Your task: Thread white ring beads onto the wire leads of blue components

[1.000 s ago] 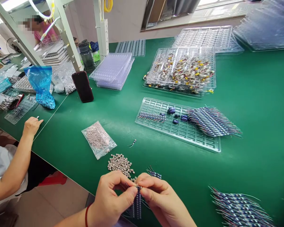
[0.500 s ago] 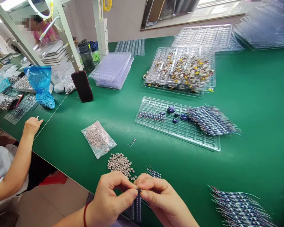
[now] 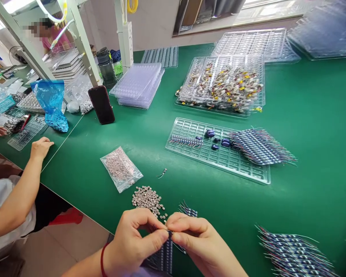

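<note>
My left hand [image 3: 138, 240] and my right hand [image 3: 197, 238] meet at the bottom centre, thumbs and forefingers pinched together. Between the fingertips is the top end of a dark blue strip of small wired parts [image 3: 166, 254], which hangs below them. What exactly the right fingertips pinch is mostly hidden. Just beyond the hands lies a pile of small round metallic pieces [image 3: 147, 200]. A short strip of wired parts [image 3: 187, 209] rests past my right fingers. Farther off are a zip bag of the same round pieces [image 3: 120, 167] and one loose wired part [image 3: 162, 173].
A clear tray [image 3: 219, 163] holds wired strips and dark blue pieces. More strips [image 3: 295, 250] lie at lower right. Behind are stacked trays [image 3: 138, 82], trays of white-and-yellow wired parts [image 3: 225, 86] and a phone [image 3: 101, 104]. A co-worker's arm [image 3: 29, 184] rests at left.
My hands keep nearly the same pinch on the strip. At left, the co-worker's near hand no longer shows the small white piece, and their other hand has come into view.
</note>
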Motion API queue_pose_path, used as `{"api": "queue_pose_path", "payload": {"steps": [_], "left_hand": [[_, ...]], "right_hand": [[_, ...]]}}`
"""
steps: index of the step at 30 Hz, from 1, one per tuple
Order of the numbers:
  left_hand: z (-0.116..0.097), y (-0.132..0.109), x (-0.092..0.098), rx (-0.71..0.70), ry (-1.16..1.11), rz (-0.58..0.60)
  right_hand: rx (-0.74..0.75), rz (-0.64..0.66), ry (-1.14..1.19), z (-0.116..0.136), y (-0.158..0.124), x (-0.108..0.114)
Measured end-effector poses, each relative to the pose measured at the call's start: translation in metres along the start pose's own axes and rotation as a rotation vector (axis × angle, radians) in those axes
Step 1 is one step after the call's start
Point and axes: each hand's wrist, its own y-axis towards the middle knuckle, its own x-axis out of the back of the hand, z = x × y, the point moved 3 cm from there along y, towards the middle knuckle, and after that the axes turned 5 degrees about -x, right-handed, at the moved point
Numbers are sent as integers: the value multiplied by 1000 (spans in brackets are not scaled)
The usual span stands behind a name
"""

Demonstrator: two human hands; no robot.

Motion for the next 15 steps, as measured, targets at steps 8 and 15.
{"api": "queue_pose_path", "payload": {"steps": [8, 15], "left_hand": [[3, 2, -2, 93, -124, -3], [0, 3, -2, 125, -124, 72]], "right_hand": [[-27, 10, -48, -1, 0, 5], [-82, 133, 8, -2, 2, 2]]}}
